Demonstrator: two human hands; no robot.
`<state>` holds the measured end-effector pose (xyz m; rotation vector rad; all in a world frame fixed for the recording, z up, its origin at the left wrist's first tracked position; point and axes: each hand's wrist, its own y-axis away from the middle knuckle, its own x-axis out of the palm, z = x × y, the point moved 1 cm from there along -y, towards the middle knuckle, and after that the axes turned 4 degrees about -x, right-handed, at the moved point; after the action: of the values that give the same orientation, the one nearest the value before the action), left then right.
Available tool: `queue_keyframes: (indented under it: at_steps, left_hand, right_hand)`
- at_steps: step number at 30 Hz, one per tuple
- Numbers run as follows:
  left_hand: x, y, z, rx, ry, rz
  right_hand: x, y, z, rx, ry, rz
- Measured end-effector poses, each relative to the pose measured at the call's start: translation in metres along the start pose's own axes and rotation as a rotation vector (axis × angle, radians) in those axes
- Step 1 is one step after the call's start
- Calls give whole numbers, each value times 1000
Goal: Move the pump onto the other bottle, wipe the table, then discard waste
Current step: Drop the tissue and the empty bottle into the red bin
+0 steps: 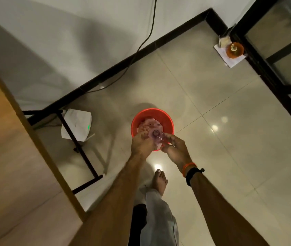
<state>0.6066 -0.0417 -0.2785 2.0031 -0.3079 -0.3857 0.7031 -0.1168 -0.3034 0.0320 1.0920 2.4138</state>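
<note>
Both hands held a clear bottle (156,134) over the near rim of a red bin (166,118) on the floor. Left hand (142,144) and right hand (175,150) gripped it from either side, fingers curled. Crumpled waste (150,123) lay inside the bin.

Two hands, the left hand (142,144) and the right hand (175,150), meet over one red bucket (166,118) at the middle of the frame, with one clear bottle (156,134) between them. One bare foot (159,181) shows below. One white box (79,124) sits at the left, one orange cup (234,49) at the upper right, one black cable (150,32) up top. Two bands (190,170) circle the right wrist.
</note>
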Motion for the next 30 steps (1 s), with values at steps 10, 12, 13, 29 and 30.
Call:
queue_keyframes:
  at_steps: [10,12,13,29,30]
  left_hand:
    - [-14,9,-24,55,-24,-55]
    - [-22,19,-27,78,5,-48]
    - [-25,26,-30,90,18,-46]
    - [-177,200,-42,420,194,-152]
    - [-189,210,-41,434,207,-155]
  right_hand:
    - [-3,-2,28,-6,0,16]
    - [-3,11,39,-26,-13,2]
    - [-2,18,44,-38,-29,-1]
    - [82,200,166,-392,-15,122]
    - [90,209,170,-412,8,143]
